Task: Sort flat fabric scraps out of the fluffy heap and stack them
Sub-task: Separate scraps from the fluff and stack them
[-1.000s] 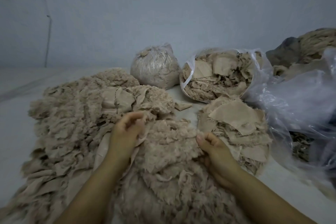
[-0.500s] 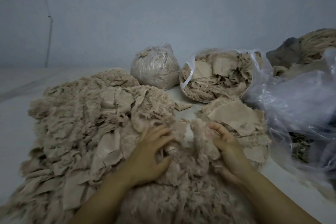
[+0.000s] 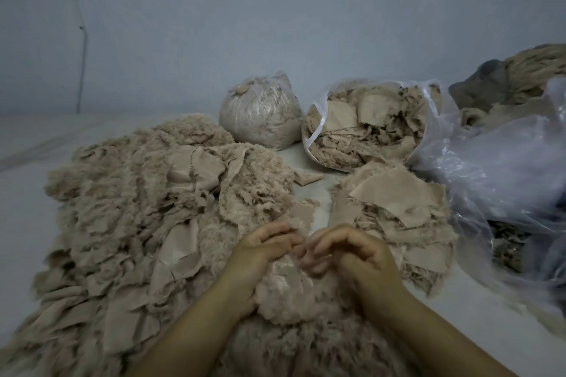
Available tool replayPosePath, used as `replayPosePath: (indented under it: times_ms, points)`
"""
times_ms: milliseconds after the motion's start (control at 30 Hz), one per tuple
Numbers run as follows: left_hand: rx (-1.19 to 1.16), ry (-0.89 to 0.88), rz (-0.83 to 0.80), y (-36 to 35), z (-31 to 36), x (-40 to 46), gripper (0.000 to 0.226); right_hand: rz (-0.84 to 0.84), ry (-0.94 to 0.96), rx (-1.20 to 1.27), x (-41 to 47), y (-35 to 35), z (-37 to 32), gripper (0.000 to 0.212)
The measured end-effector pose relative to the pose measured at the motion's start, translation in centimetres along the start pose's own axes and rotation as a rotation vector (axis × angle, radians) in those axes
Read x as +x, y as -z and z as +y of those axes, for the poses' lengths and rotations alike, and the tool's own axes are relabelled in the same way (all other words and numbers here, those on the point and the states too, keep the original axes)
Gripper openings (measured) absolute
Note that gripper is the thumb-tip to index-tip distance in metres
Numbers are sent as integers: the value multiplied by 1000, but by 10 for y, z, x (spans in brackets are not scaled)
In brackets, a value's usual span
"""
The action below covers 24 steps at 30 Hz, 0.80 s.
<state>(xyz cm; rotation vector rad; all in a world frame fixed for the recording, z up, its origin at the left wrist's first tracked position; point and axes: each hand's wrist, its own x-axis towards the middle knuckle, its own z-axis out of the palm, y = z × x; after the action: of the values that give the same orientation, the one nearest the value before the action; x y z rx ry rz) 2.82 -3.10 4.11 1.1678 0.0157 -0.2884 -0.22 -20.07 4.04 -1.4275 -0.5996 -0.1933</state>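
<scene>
where both hands [image 3: 301, 249] meet, the scrap [image 3: 286, 269] shows shiny, fur-fringed backing.

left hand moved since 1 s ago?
Yes. The left hand has shifted right and nearer the camera, away from the fluffy heap, and now meets the right hand beside the stack.

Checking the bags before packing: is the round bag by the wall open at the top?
No, the round bag is wrapped shut around its filling.
</scene>
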Motion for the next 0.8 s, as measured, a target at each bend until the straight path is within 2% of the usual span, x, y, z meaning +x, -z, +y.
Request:
replayPosePath:
  times_ms: [67, 100, 167, 267, 300, 367, 433, 467, 533, 600, 667, 733, 800]
  points:
    - [13, -19, 5, 0, 1, 0, 23, 234, -74, -72, 4, 6, 5, 39]
    - [11, -37, 0, -1, 1, 1, 22, 282, -123, -140, 7, 10, 8, 31]
    - [12, -60, -43, -1, 4, 0, 26, 193, -285, -221, 8, 15, 10, 10]
    - [159, -77, -159, 9, 9, 0, 50, -85, -457, -438, 5, 16, 15, 25]
    - [237, -55, -226, 14, 12, -1, 58, -139, -433, -533, 4, 14, 16, 19]
    - [428, -10, -344, 20, 14, -7, 61, -142, -325, -596, 4, 11, 16, 10]
    - [646, -47, -305, 21, 13, -10, 55, -52, -227, -508, 4, 12, 17, 16]
    - [661, -97, -232, 20, 13, -9, 49, 6, -191, -425, 4, 12, 16, 17]
    - [449, -166, -81, 18, 12, -6, 29, 72, -186, -239, 5, 13, 11, 17]
    - [231, -186, -13, 17, 15, -4, 8, 59, -265, -87, 5, 12, 9, 17]
    - [191, -183, -38, 16, 15, -4, 15, 29, -302, -97, 4, 8, 9, 14]
    - [226, -135, -121, 13, 12, -8, 28, 42, -265, -218, 4, 5, 11, 13]
    - [246, -84, -175, 10, 7, -10, 32, 76, -212, -268, 4, 2, 12, 15]
